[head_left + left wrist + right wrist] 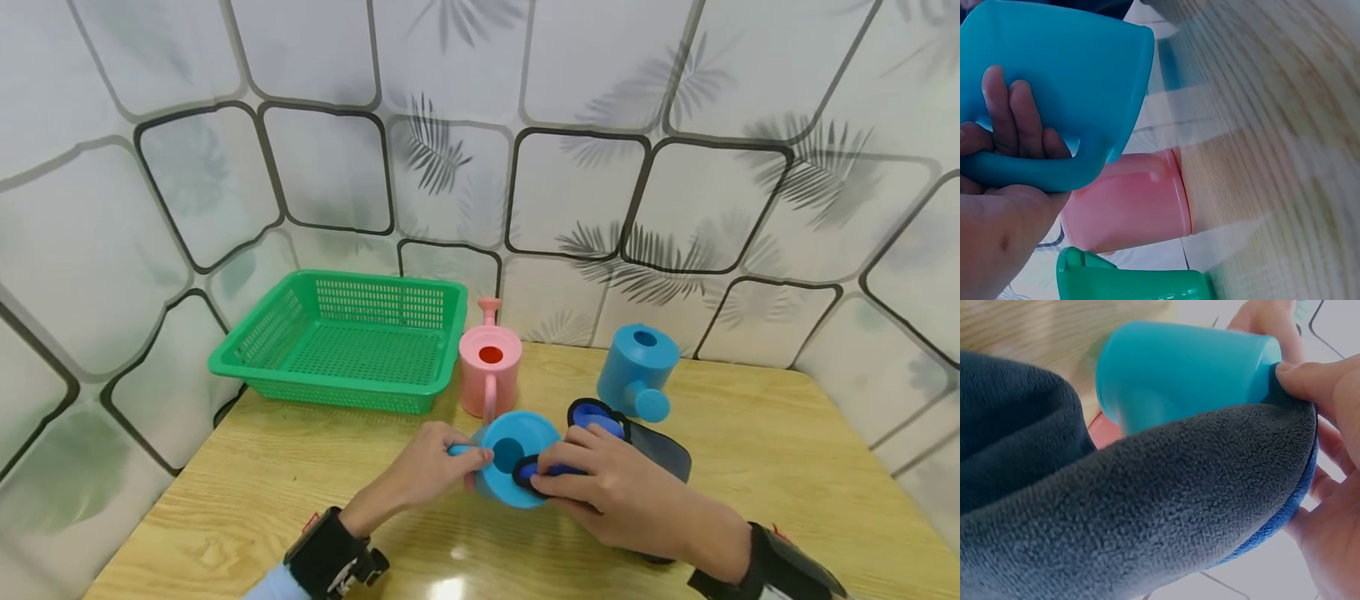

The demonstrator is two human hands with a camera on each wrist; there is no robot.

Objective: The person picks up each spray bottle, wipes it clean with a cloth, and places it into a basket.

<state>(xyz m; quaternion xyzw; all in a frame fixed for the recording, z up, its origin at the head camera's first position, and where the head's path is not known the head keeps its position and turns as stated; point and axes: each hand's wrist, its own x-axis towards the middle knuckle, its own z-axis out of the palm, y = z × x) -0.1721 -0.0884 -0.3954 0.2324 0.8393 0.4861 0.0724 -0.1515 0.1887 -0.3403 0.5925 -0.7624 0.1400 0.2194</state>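
My left hand (427, 468) grips the handle of a light-blue watering can (529, 431), held over the wooden table. In the left wrist view its fingers pass through the loop of the handle (1041, 172). With thumb and fingertips, my right hand (626, 493) pinches a grey and blue cloth (1166, 487) at the can's top, beside the round opening. The rest of the cloth hangs below and behind the right hand. How far the cloth reaches into the opening is hidden by the fingers.
A pink watering can (491, 379) stands just behind the held one. A second blue watering can (633, 358) stands at the back right, its spout facing me. At the back left sits a green perforated basket (345, 398). A patterned curtain (450, 192) borders the wooden table (247, 500).
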